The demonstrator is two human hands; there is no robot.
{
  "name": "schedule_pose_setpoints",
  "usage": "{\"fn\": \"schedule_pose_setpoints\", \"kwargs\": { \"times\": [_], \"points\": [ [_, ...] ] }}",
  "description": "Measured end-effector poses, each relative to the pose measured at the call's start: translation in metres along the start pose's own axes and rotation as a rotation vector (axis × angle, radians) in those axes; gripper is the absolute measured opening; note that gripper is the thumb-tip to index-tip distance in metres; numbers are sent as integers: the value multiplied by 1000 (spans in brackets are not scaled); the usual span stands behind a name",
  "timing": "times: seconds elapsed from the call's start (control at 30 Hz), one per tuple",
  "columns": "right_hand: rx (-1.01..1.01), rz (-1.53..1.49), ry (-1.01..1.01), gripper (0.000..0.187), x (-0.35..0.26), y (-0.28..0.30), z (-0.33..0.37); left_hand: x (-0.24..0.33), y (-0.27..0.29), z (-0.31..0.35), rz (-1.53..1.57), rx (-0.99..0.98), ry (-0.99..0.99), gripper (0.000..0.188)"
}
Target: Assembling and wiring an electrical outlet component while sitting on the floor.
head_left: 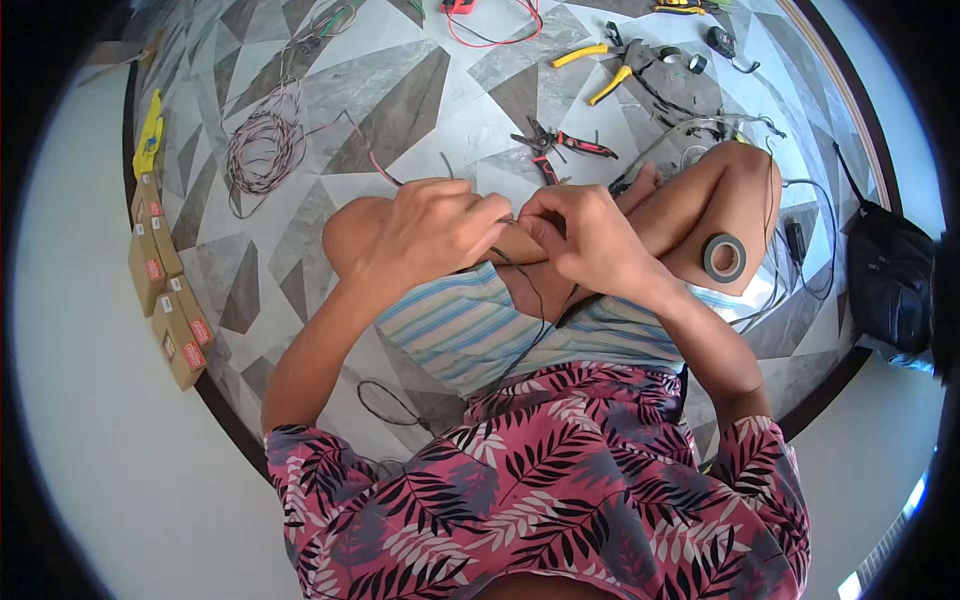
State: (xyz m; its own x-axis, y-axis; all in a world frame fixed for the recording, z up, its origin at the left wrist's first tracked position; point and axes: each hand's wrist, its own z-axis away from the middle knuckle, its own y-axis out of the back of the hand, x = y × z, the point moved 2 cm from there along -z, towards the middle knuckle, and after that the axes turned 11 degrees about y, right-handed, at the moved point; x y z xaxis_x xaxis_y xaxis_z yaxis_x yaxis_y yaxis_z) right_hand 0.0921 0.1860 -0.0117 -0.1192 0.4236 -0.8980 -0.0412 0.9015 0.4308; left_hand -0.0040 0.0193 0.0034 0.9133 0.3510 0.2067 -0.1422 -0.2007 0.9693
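Observation:
A thin dark wire (508, 222) runs between my two hands above my crossed legs. My left hand (432, 228) is closed, its thumb and fingers pinching the wire. Close beside it, my right hand (592, 236) pinches the wire's other side between thumb and fingertips. The exact spot where the fingers meet is small and partly hidden. A black cable (541, 300) hangs from under the hands across the striped shorts. Beyond the left hand, a reddish wire (376, 165) leads toward the floor. A roll of black tape (708, 260) rests on my right leg.
Ahead lie red-and-black wire strippers (543, 140), yellow-handled cutters (625, 75), a tape measure (720, 40) and a red meter (457, 6). A wire coil (265, 155) is at left, near cardboard boxes (180, 330) along the wall. A black bag (890, 280) stands right.

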Motion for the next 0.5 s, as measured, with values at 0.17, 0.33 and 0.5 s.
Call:
{"fn": "schedule_pose_setpoints", "kwargs": {
  "times": [0.17, 0.33, 0.5],
  "points": [
    [148, 18, 206, 8, 2, -2, 3, 4, 13, -5, 476, -221, 399, 19],
    [140, 69, 233, 7, -2, -5, 7, -2, 15, -5, 735, -337, 447, 18],
    [133, 100, 255, 7, -5, -6, 6, -2, 5, -2, 717, -165, 401, 16]
  ]
}}
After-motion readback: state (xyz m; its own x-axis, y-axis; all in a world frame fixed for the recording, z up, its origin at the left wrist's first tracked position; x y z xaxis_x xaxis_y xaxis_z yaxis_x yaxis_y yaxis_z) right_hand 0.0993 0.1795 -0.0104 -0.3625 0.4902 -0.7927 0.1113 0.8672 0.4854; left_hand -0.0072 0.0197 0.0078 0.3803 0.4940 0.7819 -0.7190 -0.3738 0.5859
